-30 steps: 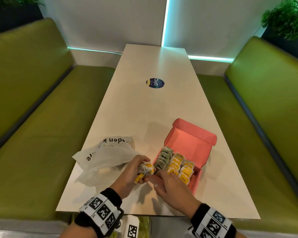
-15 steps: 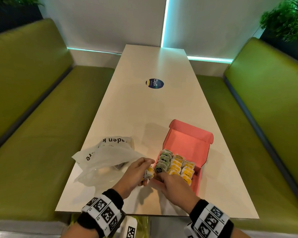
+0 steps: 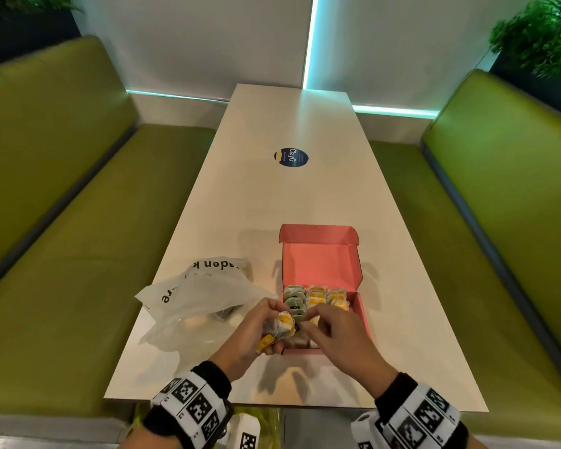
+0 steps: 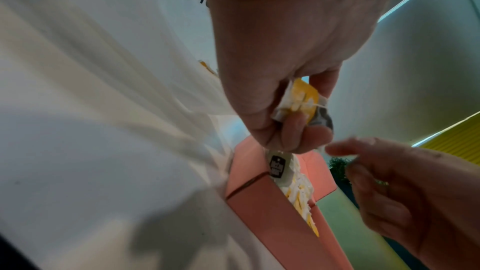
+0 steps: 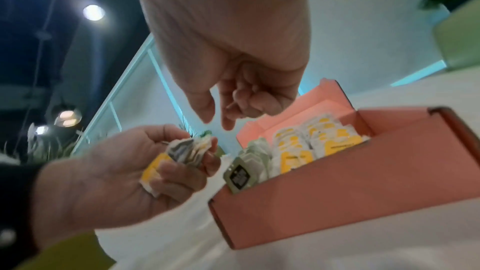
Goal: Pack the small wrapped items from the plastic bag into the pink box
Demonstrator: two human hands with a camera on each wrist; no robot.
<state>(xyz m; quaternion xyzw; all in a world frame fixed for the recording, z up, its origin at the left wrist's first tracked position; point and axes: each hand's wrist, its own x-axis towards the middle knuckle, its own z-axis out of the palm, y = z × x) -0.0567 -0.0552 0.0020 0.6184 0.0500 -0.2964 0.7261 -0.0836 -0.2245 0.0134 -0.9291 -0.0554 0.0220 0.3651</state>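
Note:
My left hand (image 3: pixel 256 338) grips a small bunch of wrapped items (image 3: pixel 280 327), yellow and grey, just left of the pink box's (image 3: pixel 358 306) near corner. In the right wrist view the bunch (image 5: pixel 187 151) sits crumpled in its fingers. My right hand (image 3: pixel 331 332) hovers over the front of the box. It holds nothing, with its thumb and forefinger pointing at the bunch. The lid stands up, and rows of green and yellow packets (image 3: pixel 318 298) stand on edge inside. A green packet with a dark label (image 5: pixel 237 174) is frontmost. The plastic bag (image 3: pixel 201 293) lies crumpled to the left.
The long white table (image 3: pixel 272 205) runs away from me and carries a round dark sticker (image 3: pixel 291 157) farther up. Green benches (image 3: pixel 62 254) flank both sides. The table's front edge lies just before my wrists. Plants stand in the back corners.
The right hand has come up off the green row in the box, empty, and now points at the bunch. The left hand has tilted the bunch towards it.

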